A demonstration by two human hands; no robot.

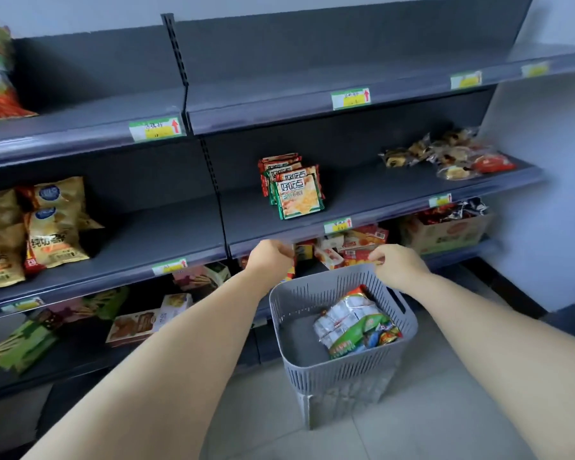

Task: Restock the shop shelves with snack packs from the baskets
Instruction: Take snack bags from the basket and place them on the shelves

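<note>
Both hands reach over the basket toward the lower shelf [458, 255]. The right hand [397, 262] pinches the near edge of a red pack [362, 257] at the shelf front. The left hand [271, 257] is curled just under the middle shelf [279, 232], and whether it grips anything cannot be told. Such a thin edge-pinch could likely slip, dropping the pack. Pushing it in may also nudge the jumbled boxes [365, 237] beside it off the front. More snack packs [352, 323] lie in the right half of the grey basket [329, 383] on the floor [429, 426] below, so a fall might land there or miss onto the tiles.
</note>
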